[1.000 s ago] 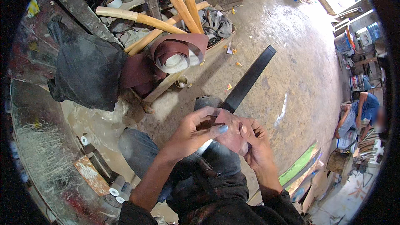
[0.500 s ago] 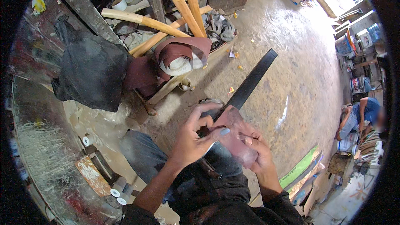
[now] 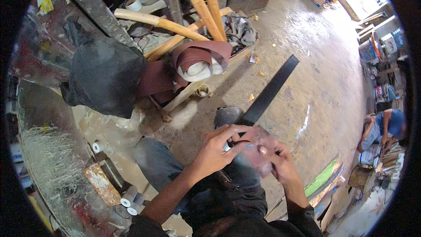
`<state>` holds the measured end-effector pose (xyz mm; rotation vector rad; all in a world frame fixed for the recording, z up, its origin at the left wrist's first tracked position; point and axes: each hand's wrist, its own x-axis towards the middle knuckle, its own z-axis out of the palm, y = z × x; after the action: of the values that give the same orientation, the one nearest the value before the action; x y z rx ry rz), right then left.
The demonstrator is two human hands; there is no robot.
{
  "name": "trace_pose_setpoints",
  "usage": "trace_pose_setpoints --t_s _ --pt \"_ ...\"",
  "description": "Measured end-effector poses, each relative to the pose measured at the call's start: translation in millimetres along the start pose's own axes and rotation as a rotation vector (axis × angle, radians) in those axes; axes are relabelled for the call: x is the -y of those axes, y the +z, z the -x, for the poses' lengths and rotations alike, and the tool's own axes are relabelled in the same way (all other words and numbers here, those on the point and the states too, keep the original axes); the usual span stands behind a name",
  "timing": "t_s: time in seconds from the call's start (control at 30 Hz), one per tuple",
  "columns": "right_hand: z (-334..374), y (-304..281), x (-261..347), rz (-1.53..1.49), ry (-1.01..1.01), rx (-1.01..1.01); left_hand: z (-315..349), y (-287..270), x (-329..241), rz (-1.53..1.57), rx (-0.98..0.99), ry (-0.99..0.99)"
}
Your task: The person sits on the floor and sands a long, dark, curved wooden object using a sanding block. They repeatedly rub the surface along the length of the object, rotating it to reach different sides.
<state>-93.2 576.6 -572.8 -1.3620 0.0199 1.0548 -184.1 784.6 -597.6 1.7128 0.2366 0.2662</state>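
Observation:
A small reddish-brown sheet of sandpaper [image 3: 253,156] is held between my two hands, bent and somewhat blurred by motion. My left hand [image 3: 219,149] pinches its left edge between thumb and fingers. On the other side, my right hand [image 3: 284,161] grips the sheet, its thumb on top. A long, flat black blade-like piece [image 3: 272,88] sticks out beyond the sandpaper, pointing away to the upper right. Its near end is hidden behind my hands and the sheet, above my lap, so I cannot tell what supports it.
A wide roll of brown abrasive [image 3: 193,59] rests on a wooden box, with pale wooden handles [image 3: 199,8] behind it. Left of it hangs a black cloth or bag [image 3: 105,74]. White-ended rolls [image 3: 126,202] stand at lower left. Another person [image 3: 386,127] crouches at far right.
The sandpaper was spread flatter and is now bent and crumpled between my hands. My fingers have shifted on it. The whole view has moved slightly.

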Motion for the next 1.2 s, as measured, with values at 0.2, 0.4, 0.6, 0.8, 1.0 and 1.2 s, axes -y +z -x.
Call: trace_pose_setpoints --t_s 0.2,0.4,0.6,0.8,1.0,1.2 --pt "-16 -58 -20 0.142 -0.205 -0.464 23 4 48 -0.127 -0.099 -0.368" --pt "-37 -47 -45 0.739 -0.461 -0.511 53 -5 96 -0.208 0.414 -0.694" --pt "-78 -21 -16 1.414 -0.709 0.095 66 2 123 0.327 0.410 -0.524" --pt "-81 -39 4 1.758 -0.792 0.433 63 -13 78 0.740 0.480 -0.782" --pt "-92 -48 9 1.731 -0.863 0.428 54 -14 43 0.815 0.432 -0.871" --pt "-88 -32 7 1.557 -0.742 0.427 49 -21 42 0.963 0.407 -0.870"
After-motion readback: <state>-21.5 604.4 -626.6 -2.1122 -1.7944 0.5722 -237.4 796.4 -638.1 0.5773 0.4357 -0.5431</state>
